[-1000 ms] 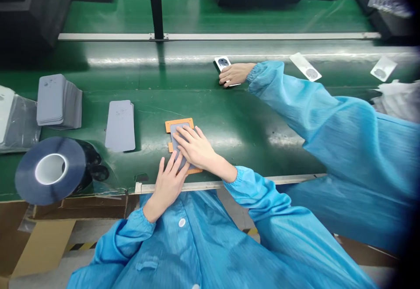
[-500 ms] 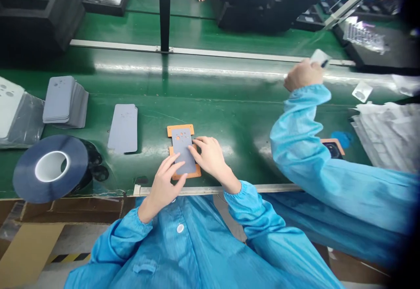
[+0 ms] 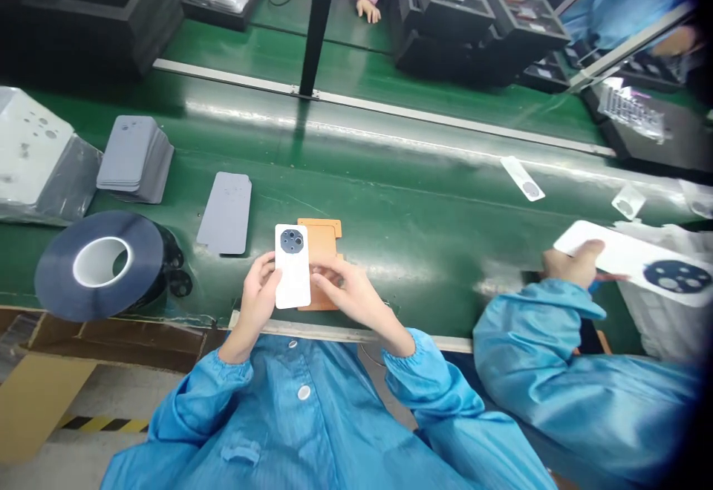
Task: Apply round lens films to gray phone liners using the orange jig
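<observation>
A white phone back panel [image 3: 292, 282] with a dark camera patch stands in front of the orange jig [image 3: 321, 241], covering the jig's left side. My left hand [image 3: 259, 289] is closed on the panel's left edge, thumb on its white face. At the right edge of the panel, my right hand [image 3: 350, 289] has its thumb and fingertips bent together against it, over the jig. Left of the jig lie a few grey plates [image 3: 226, 215], slightly fanned.
A taller stack of grey plates [image 3: 125, 156], a film roll [image 3: 50, 267] and wrapped white sheets [image 3: 33, 148] are at left. At right, a co-worker's hand [image 3: 571, 263] holds another white panel [image 3: 624, 249]. Black trays [image 3: 445, 0] stand beyond the metal rail [image 3: 390, 109].
The grey plate on the jig is no longer seen; a white panel with a camera patch is now between my hands. The co-worker's hand has come down and nearer. The view has shifted.
</observation>
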`<state>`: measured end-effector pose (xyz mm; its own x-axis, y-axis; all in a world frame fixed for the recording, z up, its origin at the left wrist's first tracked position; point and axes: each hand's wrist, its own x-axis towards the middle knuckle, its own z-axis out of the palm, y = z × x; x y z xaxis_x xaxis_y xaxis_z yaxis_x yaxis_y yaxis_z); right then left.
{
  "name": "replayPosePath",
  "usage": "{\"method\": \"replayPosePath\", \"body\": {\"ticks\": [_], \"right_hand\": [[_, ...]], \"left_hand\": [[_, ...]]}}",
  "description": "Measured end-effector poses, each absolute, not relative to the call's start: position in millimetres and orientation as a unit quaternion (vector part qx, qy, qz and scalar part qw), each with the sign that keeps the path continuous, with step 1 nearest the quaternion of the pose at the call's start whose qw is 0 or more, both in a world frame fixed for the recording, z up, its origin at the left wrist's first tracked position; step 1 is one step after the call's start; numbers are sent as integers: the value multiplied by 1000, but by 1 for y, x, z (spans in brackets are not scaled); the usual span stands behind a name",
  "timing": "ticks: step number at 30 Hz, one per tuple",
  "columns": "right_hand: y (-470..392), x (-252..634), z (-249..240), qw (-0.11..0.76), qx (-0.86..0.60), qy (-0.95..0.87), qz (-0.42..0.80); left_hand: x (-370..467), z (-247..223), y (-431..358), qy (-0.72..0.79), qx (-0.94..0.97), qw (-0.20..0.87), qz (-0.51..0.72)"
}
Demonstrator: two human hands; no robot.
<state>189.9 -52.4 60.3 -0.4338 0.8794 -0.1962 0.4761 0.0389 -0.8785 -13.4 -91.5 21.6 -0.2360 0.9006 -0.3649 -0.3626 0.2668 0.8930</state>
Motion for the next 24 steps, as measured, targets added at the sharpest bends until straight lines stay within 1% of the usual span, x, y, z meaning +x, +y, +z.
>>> {"method": "replayPosePath", "body": {"ticks": [2, 4, 6, 8, 10, 12, 14, 16, 18, 20, 22, 24], "right_hand": [[-50, 188, 55, 172, -479, -666, 545], [-48, 184, 50, 160, -453, -619, 621], [-41, 179, 45, 175, -435, -567, 677], [-25, 174, 37, 202, -432, -538, 695], [8, 169, 29, 240, -444, -536, 677], [55, 167, 23, 285, -482, -542, 627], [109, 167, 21, 311, -571, -532, 542], [158, 169, 21, 328, -607, -527, 496], [193, 172, 23, 332, -634, -525, 460], [214, 176, 24, 323, -658, -525, 432], [223, 180, 26, 308, -677, -529, 408], [225, 184, 28, 290, -690, -539, 386]], "left_hand": [[-15, 17, -92, 550, 227, 566, 571], [-17, 15, -91, 544, 217, 553, 592], [-20, 17, -89, 544, 208, 545, 603], [-26, 23, -89, 548, 208, 540, 604], [-35, 32, -94, 557, 225, 519, 608], [-46, 41, -106, 571, 261, 473, 618], [-57, 48, -124, 600, 295, 400, 627], [-71, 52, -144, 646, 309, 300, 630], [-86, 52, -163, 691, 305, 197, 625], [-102, 47, -178, 731, 292, 119, 605], [-120, 39, -190, 764, 280, 73, 577], [-135, 31, -197, 790, 287, 65, 538]]}}
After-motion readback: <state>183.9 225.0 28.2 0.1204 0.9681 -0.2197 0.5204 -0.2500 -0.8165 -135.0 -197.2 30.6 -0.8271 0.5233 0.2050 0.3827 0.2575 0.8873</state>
